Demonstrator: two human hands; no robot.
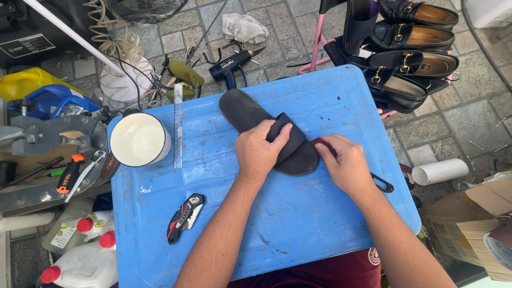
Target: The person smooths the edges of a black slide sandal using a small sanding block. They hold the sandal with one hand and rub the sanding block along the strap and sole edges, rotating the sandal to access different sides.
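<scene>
— Where was the sandal [250,114]?

— Flat on the blue table [320,224]. The left hand [257,152] pressed its strap, fingers clamped over it, likely to steady it.

— And the right hand [346,162]?

— At the heel edge, fingers curled on a small dark tool [383,183].

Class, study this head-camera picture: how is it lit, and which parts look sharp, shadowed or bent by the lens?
Head view: soft, even daylight; only faint shadows under the left hand, right hand and black sandal; the blue board is sharp, its edges bowed slightly; no strong glare.
</scene>
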